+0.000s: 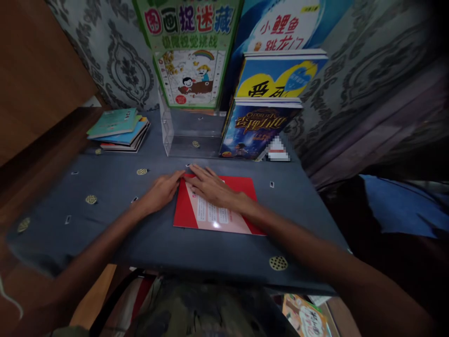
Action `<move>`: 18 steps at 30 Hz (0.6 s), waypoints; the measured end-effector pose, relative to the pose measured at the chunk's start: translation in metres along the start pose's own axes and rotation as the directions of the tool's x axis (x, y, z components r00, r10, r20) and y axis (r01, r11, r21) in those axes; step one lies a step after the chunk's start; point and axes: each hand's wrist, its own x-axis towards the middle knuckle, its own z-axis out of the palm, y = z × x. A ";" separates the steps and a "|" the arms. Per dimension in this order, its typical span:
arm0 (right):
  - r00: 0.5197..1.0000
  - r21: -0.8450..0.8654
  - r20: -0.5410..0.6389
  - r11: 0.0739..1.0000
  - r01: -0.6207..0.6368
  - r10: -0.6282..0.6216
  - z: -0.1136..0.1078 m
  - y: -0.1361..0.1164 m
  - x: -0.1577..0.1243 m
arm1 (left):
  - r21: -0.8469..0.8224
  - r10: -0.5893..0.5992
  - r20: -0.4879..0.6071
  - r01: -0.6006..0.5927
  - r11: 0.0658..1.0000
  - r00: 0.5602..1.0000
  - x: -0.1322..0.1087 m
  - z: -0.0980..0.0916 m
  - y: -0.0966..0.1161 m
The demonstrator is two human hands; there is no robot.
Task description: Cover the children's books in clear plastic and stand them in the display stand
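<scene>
A thin red book (185, 210) with a pale pink printed panel lies flat on the cloth-covered table. My right hand (212, 187) rests palm-down across its upper part, fingers stretched and slightly apart, hiding some of the print. At the upper left corner, my left hand (163, 191) has its fingers closed together at the edge of the book. Its thumb is hidden. The fingertips of both hands nearly meet there. Behind them stands a clear acrylic book rack (166, 133), its front left tier holding no book.
A green picture book (192, 65) stands upright in the rack, beside a dark blue book (252, 131), a blue-yellow book (277, 77) and a taller blue book (277, 23). Several small books form a stack (119, 128) at the left. A pixelated white object (278, 150) sits by the rack.
</scene>
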 end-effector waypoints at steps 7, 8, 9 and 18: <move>0.998 0.026 0.011 0.998 0.061 -0.062 0.013 -0.015 -0.008 | -0.008 -0.018 -0.101 0.017 1.000 0.995 0.003 0.015 -0.011; 0.996 0.033 0.019 0.996 0.088 -0.089 0.013 -0.020 -0.014 | -0.002 -0.012 -0.110 0.012 1.000 0.994 0.002 0.015 -0.011; 0.992 0.040 0.032 0.992 0.121 -0.122 0.013 -0.026 -0.020 | 0.007 -0.013 -0.116 0.013 1.000 0.993 0.002 0.015 -0.011; 0.990 0.044 0.054 0.991 0.126 -0.128 0.010 -0.046 -0.044 | 0.294 0.015 -0.061 0.003 0.956 0.998 0.002 0.011 0.009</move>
